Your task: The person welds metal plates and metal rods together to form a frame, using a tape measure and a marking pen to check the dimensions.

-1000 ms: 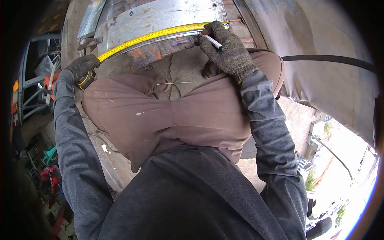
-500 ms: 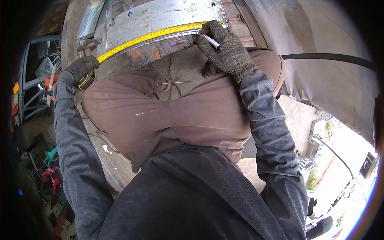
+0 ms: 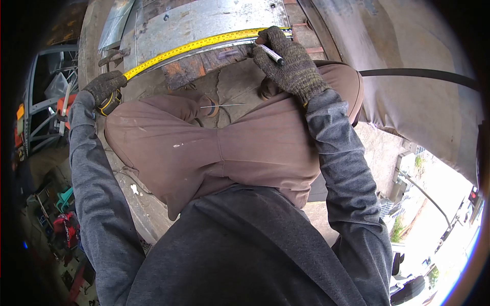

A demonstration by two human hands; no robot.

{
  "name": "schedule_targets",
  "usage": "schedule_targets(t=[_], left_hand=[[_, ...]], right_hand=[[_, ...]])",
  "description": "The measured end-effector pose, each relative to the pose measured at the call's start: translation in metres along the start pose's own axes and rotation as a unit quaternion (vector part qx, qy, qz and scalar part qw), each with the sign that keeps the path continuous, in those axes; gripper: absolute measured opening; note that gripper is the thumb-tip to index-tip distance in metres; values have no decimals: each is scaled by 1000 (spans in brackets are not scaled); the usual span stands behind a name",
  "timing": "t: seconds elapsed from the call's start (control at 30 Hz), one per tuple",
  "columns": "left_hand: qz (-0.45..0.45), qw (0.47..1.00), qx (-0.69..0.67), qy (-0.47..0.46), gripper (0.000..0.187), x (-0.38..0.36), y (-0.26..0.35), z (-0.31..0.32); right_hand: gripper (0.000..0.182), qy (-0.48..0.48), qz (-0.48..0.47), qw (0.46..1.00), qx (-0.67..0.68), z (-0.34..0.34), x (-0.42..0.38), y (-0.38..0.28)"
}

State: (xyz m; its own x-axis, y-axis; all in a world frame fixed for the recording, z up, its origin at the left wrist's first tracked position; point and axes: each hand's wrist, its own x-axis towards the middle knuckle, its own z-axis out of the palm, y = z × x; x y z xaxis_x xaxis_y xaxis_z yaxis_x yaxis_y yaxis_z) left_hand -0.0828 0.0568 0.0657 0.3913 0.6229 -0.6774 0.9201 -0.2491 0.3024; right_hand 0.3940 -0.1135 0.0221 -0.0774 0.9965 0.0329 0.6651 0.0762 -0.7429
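My left hand (image 3: 105, 87), in a dark knit glove, is closed around the case of a tape measure at the far left. From it the yellow tape measure blade (image 3: 189, 48) stretches to the right along the near edge of a grey metal sheet (image 3: 204, 20). At the blade's right end, my gloved right hand (image 3: 288, 58) is closed on a marker pen (image 3: 271, 54) with a white barrel and black end. The fingertips of that hand rest by the tape and the sheet's edge; the pen's other end is hidden.
Wooden boards (image 3: 186, 70) lie under the sheet. A thin metal rod (image 3: 223, 105) is on the ground between my feet. At left stands a metal rack (image 3: 43, 102) with tools below it. A large curved panel (image 3: 408, 46) rises at right, with a black strap (image 3: 418, 74) near it.
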Motion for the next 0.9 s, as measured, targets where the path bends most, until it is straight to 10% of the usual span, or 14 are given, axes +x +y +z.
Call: schedule_targets(t=[0.9], left_hand=[[24, 1000, -4, 4, 35, -1, 1, 1]], right_hand=[[34, -7, 10, 1000, -12, -1, 0, -1]])
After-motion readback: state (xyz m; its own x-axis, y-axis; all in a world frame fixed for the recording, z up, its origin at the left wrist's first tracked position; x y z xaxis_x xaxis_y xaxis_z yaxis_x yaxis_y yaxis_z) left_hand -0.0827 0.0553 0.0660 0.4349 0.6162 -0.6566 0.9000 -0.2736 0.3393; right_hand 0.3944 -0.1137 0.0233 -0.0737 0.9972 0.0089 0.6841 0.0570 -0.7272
